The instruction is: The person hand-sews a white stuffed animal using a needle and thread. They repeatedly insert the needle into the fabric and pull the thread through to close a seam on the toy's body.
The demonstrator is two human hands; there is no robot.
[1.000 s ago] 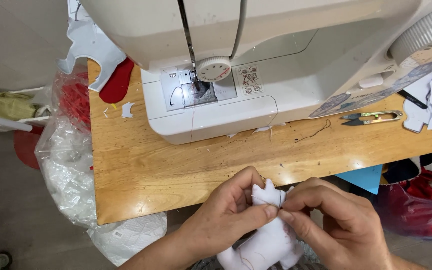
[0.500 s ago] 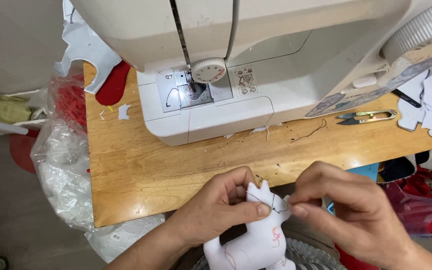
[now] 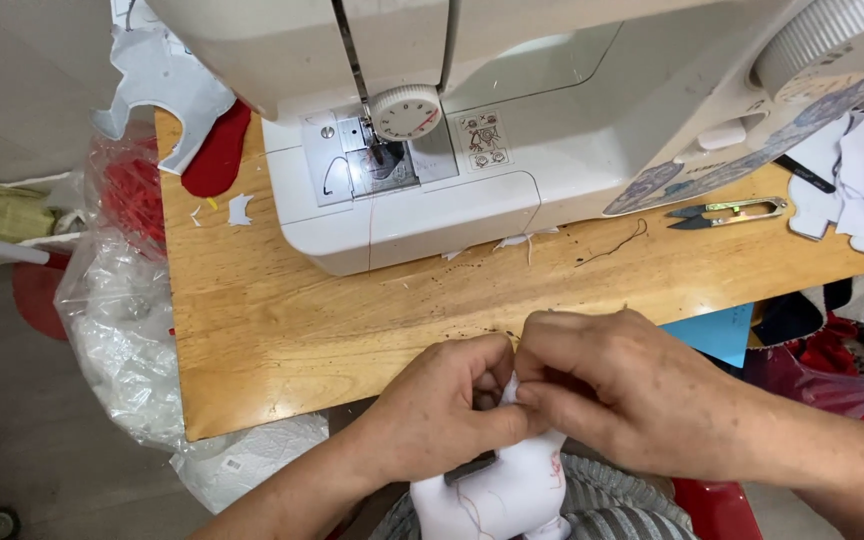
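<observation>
Left hand (image 3: 442,410) and right hand (image 3: 612,390) apparently pinch white fabric piece (image 3: 497,490); knuckles raised.

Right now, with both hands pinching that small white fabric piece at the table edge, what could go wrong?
The left hand and right hand hold the small white stuffed fabric piece beyond the wooden table edge, so it might drop if the grip slips. The loose dark thread on the table could snag. The open metal thread snips could nick a reaching hand.
</observation>
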